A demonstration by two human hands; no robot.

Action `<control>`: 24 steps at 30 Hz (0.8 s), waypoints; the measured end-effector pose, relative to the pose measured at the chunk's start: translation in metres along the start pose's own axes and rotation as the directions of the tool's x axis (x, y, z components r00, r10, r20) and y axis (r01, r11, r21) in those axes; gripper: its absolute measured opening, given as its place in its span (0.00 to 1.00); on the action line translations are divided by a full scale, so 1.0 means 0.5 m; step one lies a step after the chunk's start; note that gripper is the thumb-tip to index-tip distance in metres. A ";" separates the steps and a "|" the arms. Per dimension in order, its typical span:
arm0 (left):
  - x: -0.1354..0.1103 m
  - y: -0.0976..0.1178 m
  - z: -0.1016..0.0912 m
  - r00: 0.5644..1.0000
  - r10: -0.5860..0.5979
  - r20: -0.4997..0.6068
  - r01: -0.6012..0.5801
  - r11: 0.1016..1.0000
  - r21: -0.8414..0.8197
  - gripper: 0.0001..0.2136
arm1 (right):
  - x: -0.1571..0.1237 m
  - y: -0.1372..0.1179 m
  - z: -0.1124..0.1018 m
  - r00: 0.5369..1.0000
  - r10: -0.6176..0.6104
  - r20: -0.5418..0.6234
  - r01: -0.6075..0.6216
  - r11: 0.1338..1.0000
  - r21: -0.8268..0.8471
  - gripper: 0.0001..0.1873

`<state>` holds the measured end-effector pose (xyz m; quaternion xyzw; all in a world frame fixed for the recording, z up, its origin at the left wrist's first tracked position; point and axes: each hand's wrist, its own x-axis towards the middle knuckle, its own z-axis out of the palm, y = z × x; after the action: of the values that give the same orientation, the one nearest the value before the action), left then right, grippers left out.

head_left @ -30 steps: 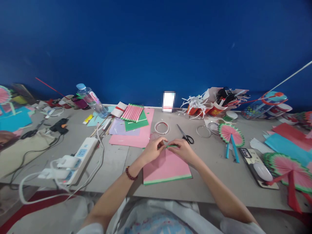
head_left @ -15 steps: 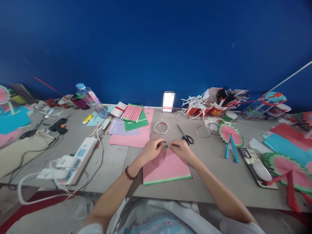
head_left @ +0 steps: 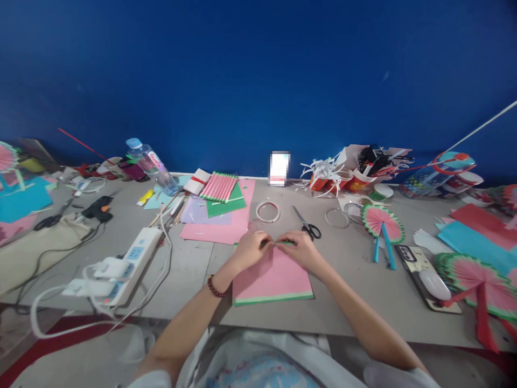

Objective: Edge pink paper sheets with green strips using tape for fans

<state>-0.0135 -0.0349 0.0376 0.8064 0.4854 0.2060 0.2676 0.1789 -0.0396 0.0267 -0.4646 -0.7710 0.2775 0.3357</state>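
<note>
Likely trouble: a crooked crease from uneven pinching, a tear along the thin far edge from too hard a pull, or a skid of the loose pink paper sheet [head_left: 272, 277] across the smooth grey table [head_left: 363, 291]. Sheet lying flat at centre, close to the body, with a green strip along its 6 o'clock edge and a narrow green fold at 12 o'clock. Left hand [head_left: 250, 249] and right hand [head_left: 301, 249] both pinched closed on that far fold, fingertips almost meeting. Black-handled scissors [head_left: 309, 229] just beyond, at 1 o'clock.
</note>
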 end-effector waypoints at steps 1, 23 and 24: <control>0.000 0.001 0.000 1.000 -0.001 0.000 0.001 1.000 0.008 0.08 | 0.000 0.001 0.001 1.000 -0.007 0.008 0.007 1.000 -0.014 0.03; -0.001 -0.006 -0.004 0.999 0.017 0.036 -0.017 1.000 -0.014 0.08 | -0.003 0.014 -0.002 0.999 0.035 0.000 -0.035 0.999 -0.002 0.08; -0.001 -0.006 -0.004 0.999 0.020 0.036 -0.020 1.000 -0.011 0.07 | -0.003 0.014 -0.002 0.999 0.033 0.000 -0.033 0.999 0.000 0.08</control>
<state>-0.0170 -0.0337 0.0371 0.8133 0.4713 0.1966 0.2788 0.1836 -0.0379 0.0219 -0.4774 -0.7630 0.2832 0.3312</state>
